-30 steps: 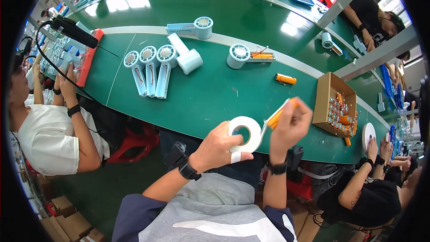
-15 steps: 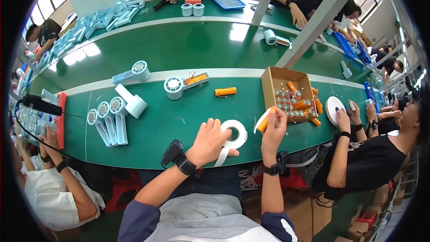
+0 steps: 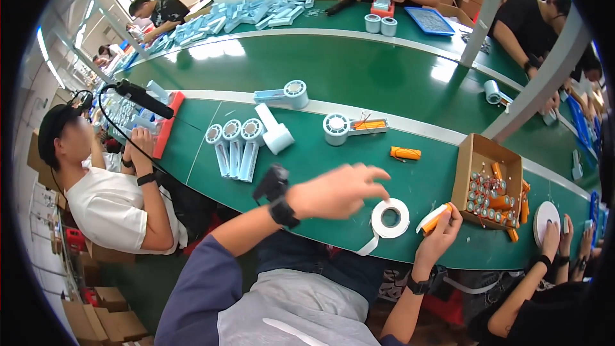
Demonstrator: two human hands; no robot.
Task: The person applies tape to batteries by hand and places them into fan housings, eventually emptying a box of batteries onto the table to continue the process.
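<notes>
My right hand (image 3: 441, 238) is closed around an orange battery pack (image 3: 437, 221), with a white strip (image 3: 425, 219) along its side. My left hand (image 3: 339, 192) is over the bench, fingers stretched out and nothing in them. Just beyond its fingertips a roll of white tape (image 3: 402, 213) lies flat, its loose end trailing toward the bench's front edge. Another orange battery pack (image 3: 405, 153) rests farther back on the green surface. Left of that, a pale blue handheld fan housing (image 3: 336, 127) lies with its handle uncovered, an orange battery pack (image 3: 368, 124) and wires inside.
A cardboard box (image 3: 459, 176) of orange battery packs stands at the right. Several pale blue fan housings (image 3: 252, 131) lie at the left, near a black electric screwdriver (image 3: 144, 97) on a cable. Co-workers sit on both sides and across the bench.
My left hand has let go of the tape roll and moved up and left of it, fingers apart. The view has swung left. My right hand keeps holding the battery pack.
</notes>
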